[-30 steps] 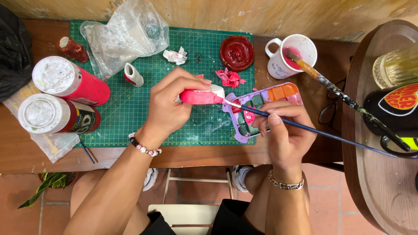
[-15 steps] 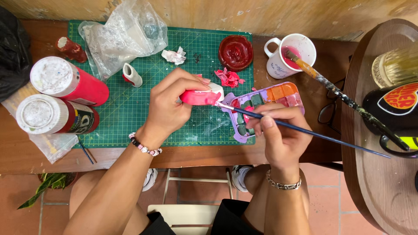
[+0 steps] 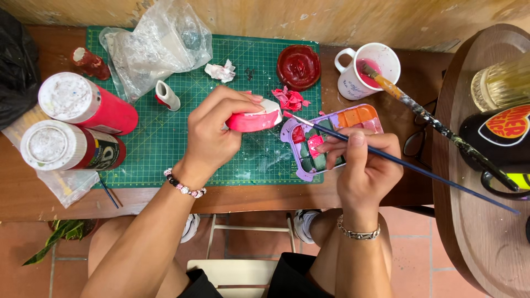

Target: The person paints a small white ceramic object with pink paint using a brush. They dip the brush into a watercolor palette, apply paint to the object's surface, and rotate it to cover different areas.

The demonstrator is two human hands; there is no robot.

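Observation:
My left hand (image 3: pixel 212 132) grips a small clay piece (image 3: pixel 255 118), pink with a white unpainted end, above the green cutting mat (image 3: pixel 165 143). A thin blue-handled paintbrush (image 3: pixel 397 161) is pinched in my right hand (image 3: pixel 361 165); its tip points at the white end of the piece. The right hand rests over a purple paint palette (image 3: pixel 353 118) with red, orange and green wells. A second small white-and-red clay piece (image 3: pixel 167 95) stands on the mat to the left.
Two big red paint bottles (image 3: pixel 83 107) lie at the left. A white mug (image 3: pixel 367 72) of pink water holds another brush. A red lid (image 3: pixel 298 66), crumpled plastic bag (image 3: pixel 157 47), pink scraps (image 3: pixel 291 99) and glasses (image 3: pixel 414 144) are on the table. A round wooden side table (image 3: pixel 469 221) stands right.
The brush tip has pulled back slightly from the clay piece toward the palette, and my left hand has tilted the piece so its white end shows more.

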